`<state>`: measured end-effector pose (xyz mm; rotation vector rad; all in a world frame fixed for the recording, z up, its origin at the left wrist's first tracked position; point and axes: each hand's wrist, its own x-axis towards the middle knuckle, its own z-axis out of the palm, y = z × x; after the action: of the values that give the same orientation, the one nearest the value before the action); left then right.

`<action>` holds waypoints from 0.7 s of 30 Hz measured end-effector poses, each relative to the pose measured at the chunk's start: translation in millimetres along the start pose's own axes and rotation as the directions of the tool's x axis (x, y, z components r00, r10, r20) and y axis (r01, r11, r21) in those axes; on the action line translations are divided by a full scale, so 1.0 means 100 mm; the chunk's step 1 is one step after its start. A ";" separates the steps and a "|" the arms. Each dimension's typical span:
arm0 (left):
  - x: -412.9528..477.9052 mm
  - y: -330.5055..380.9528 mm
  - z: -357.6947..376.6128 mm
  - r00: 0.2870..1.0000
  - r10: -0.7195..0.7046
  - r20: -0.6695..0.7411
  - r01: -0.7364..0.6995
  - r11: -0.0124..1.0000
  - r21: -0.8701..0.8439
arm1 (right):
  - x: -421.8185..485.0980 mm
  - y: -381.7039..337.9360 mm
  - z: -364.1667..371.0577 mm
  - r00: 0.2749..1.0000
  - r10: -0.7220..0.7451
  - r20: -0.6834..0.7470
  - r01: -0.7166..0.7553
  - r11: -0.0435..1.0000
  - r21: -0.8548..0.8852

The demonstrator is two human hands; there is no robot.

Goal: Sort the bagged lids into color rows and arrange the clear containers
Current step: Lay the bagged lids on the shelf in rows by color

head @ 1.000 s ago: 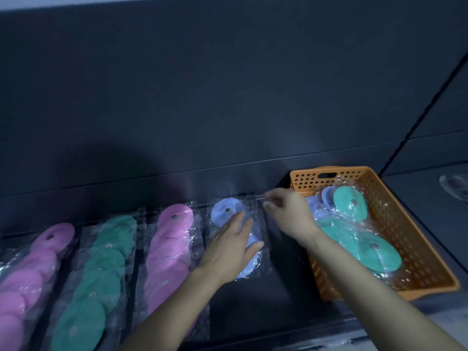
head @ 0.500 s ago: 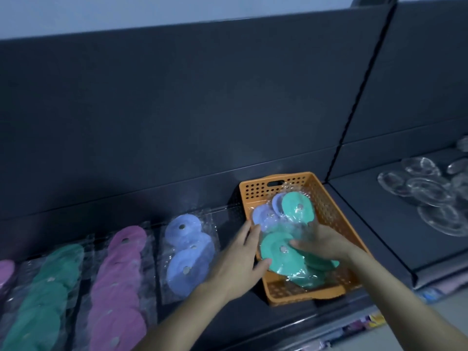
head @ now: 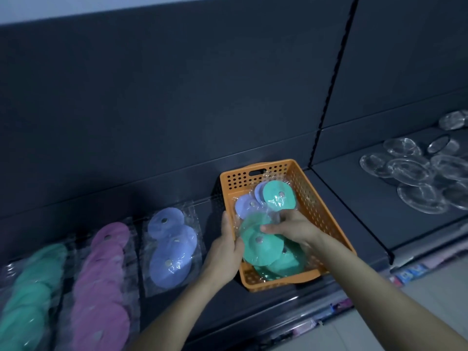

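Dark grey panels [head: 177,97] fill the background, with a strip of pale wall [head: 76,6] above them at 11 o'clock and a black vertical seam [head: 331,84] dividing two bays at 1 o'clock. Below runs a dark shelf [head: 253,307], dimly lit. A pale floor [head: 430,312] shows at 4 o'clock.

An orange basket [head: 316,206] with perforated walls stands on the shelf at 5 o'clock, just left of the seam. Inside it lie bagged lids: a bag of green lids [head: 263,249] toward the near end, a bag of purple lids [head: 244,205] toward the far end, and one more green lid [head: 278,195] against the far wall.

The right hand [head: 291,229] reaches into the basket and its fingers curl round the top of the bag of green lids, grasping it. The left hand [head: 225,249] lies along the basket's left wall, thumb against the same bag; whether it grips the plastic or only steadies it cannot be told.

Left of the basket, from 6 to 8 o'clock, bags lie in rows on the shelf: a purple bag [head: 171,249] nearest the basket, then a pink row [head: 101,287], then a green row [head: 27,287] at the frame's edge.

At 3 o'clock, on the neighbouring shelf [head: 354,198] past the seam, clear containers [head: 410,171] sit clustered, some touching or overlapping.
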<state>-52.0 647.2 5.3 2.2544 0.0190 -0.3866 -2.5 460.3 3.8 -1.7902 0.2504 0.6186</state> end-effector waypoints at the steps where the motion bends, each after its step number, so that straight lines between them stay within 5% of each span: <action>1: 0.00 0.01 -0.01 1.000 0.002 0.004 -0.002 1.000 0.001 | -0.01 -0.01 0.00 1.000 0.010 -0.017 -0.010 0.999 0.037; 11: -0.01 -0.02 0.02 0.999 0.045 -0.014 -0.046 0.994 -0.098 | -0.11 -0.09 0.06 0.998 -0.026 -0.056 0.012 0.969 -0.246; 21: 0.05 0.18 0.29 0.995 0.085 -0.053 -0.094 0.977 -0.192 | -0.22 -0.11 -0.28 0.972 -0.199 -0.126 0.151 0.937 -0.315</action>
<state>-52.6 613.0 -0.4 2.0620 -0.0209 -0.2737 -7.7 434.5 29.4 -2.1353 0.1013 0.4043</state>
